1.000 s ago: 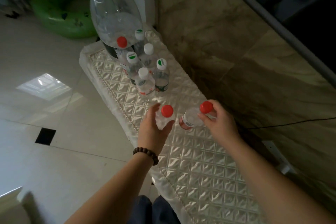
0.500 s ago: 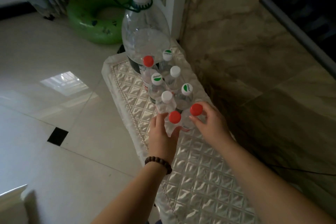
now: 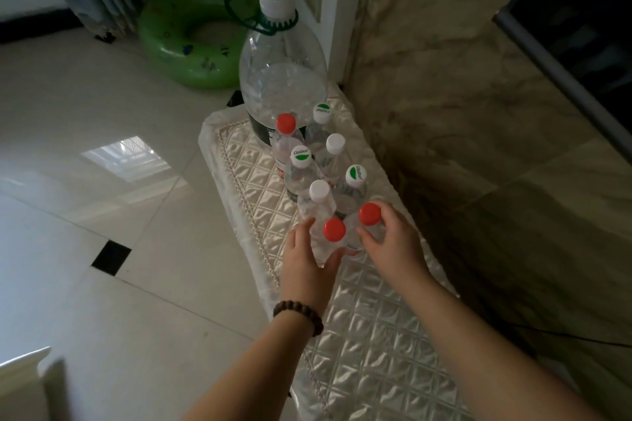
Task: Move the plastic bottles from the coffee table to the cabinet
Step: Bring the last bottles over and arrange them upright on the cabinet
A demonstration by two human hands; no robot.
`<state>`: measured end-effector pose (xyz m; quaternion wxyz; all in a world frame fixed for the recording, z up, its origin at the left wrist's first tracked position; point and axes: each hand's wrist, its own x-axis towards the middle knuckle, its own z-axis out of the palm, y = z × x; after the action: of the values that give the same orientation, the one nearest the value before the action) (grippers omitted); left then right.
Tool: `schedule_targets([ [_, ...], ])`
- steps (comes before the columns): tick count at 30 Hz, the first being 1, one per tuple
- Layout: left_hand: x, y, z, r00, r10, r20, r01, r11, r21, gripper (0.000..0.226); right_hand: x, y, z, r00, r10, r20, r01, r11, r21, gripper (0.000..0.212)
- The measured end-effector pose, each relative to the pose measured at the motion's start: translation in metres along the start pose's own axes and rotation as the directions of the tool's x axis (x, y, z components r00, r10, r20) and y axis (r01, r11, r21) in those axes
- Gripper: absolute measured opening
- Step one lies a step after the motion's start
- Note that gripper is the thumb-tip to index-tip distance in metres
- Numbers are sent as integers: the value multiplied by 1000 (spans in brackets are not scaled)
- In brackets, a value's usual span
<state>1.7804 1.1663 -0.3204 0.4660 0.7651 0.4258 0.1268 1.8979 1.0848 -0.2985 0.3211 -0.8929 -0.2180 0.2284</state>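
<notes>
I see my left hand [image 3: 307, 258] with fingers wrapped around one red-capped bottle [image 3: 330, 239], my right hand [image 3: 390, 243] gripping another [image 3: 367, 220], both on the quilted worktop [image 3: 376, 335]; five small bottles [image 3: 319, 195] and a jug [image 3: 280, 79] crowd just behind, a green ring [image 3: 184, 31] beyond.

Left grip [image 3: 309, 258] and right grip [image 3: 393, 244] curled, arms outstretched

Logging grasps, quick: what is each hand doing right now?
Left hand: grips the nearer red-capped bottle.
Right hand: grips the farther red-capped bottle.
</notes>
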Motion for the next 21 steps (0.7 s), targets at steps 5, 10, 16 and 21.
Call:
schedule_targets([
  [5,-4,1,-10,999,17,42,-19,999,33,88,-11,2,-5,998,33,44,-34,999,20,71],
  [10,-12,9,-28,999,23,48,-26,996,80,86,-28,-6,-13,1000,-8,26,8,1000,28,66],
  [16,-12,27,-51,1000,5,25,-6,998,60,61,-41,-24,-30,999,28,-18,-27,999,38,59],
  [21,28,41,-51,999,23,37,-25,998,63,54,-1,-40,-42,1000,-26,0,26,1000,13,60],
])
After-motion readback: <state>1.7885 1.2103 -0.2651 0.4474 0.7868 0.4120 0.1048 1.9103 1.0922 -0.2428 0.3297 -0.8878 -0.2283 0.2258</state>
